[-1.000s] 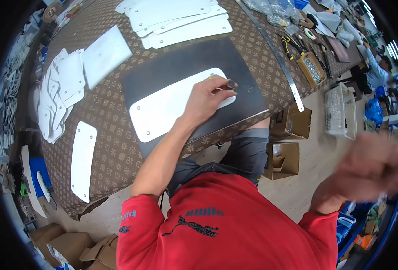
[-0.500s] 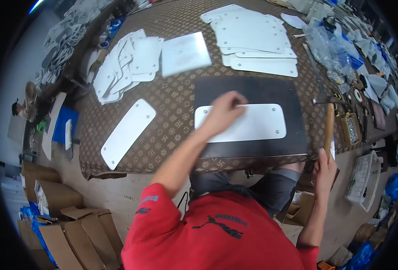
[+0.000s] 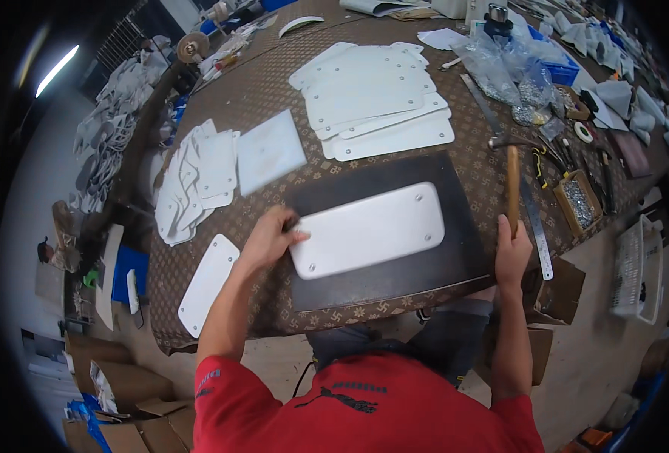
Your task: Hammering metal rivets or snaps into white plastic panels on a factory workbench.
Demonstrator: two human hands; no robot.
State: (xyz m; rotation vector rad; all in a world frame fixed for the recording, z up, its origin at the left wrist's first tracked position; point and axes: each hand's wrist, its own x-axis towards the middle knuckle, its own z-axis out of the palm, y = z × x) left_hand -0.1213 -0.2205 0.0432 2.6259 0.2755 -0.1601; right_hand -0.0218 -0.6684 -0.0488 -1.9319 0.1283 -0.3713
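Note:
A white rounded rectangular panel [image 3: 368, 232] with metal snap fasteners at its corners lies on a dark flat board [image 3: 395, 283]. My left hand [image 3: 271, 238] pinches the panel's upper left corner between thumb and fingers, hiding the corner there. On the right, my right hand [image 3: 513, 253] is closed around the wooden handle of a hammer [image 3: 512, 177]. The hammer's metal head points away from me, over the patterned cloth beyond the board's right edge. A second white panel [image 3: 208, 287] of similar shape lies on the cloth, left of my left forearm.
Stacked white panels [image 3: 368, 87] and a fanned pile [image 3: 198, 177] lie farther back, with a pale square slab [image 3: 271, 151] between them. Toward the right are a steel ruler [image 3: 534, 230], pliers [image 3: 540, 162], a box of small metal parts [image 3: 578, 200] and plastic bags [image 3: 493, 68].
My left hand has moved left from the panel's upper edge to its upper left corner. The view has turned, so the table looks tilted. The hammer stays in my right hand.

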